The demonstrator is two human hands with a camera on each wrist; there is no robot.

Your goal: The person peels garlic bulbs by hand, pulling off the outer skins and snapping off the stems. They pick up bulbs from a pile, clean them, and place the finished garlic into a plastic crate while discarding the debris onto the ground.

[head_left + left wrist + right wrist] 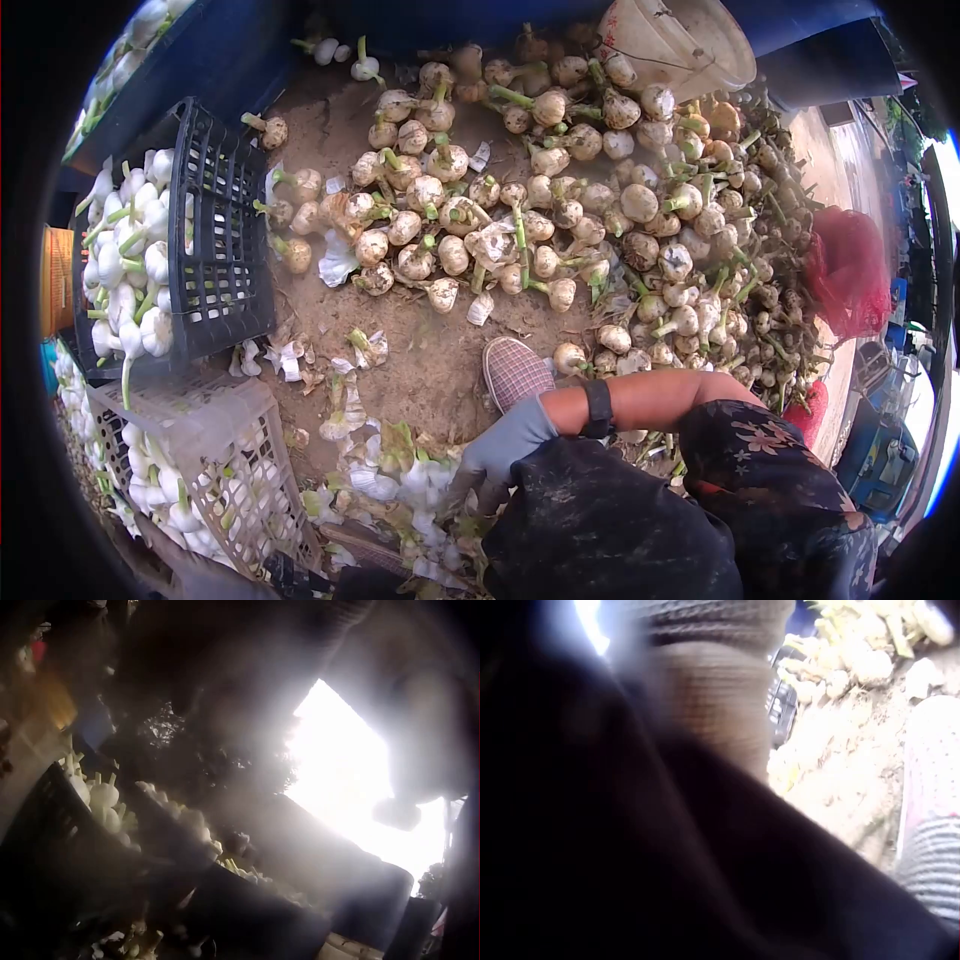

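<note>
My right hand (pixel 505 450), in a grey glove below a black wristband, reaches down beside the dark-clothed knee, at a heap of loose garlic skins and trimmings (pixel 415 490). Its fingers are partly hidden, and I cannot tell whether they hold anything. In the right wrist view, stained knit fabric (pixel 716 697) fills the top behind dark cloth. A blurred greyish shape at the bottom left of the head view looks like my left hand (pixel 200 572), close to a pale plastic crate (pixel 265 440) of white garlic. The left wrist view is dark and glaring, with crated garlic bulbs (pixel 103 795).
Untrimmed, soil-marked garlic bulbs (pixel 455 215) cover the ground ahead and pile up at right. A black crate (pixel 220 220) of cleaned garlic stands at left. A white bucket (pixel 690 45) lies tilted at the back. Red mesh (pixel 848 270) is at right, a checked shoe (pixel 515 370) in the middle.
</note>
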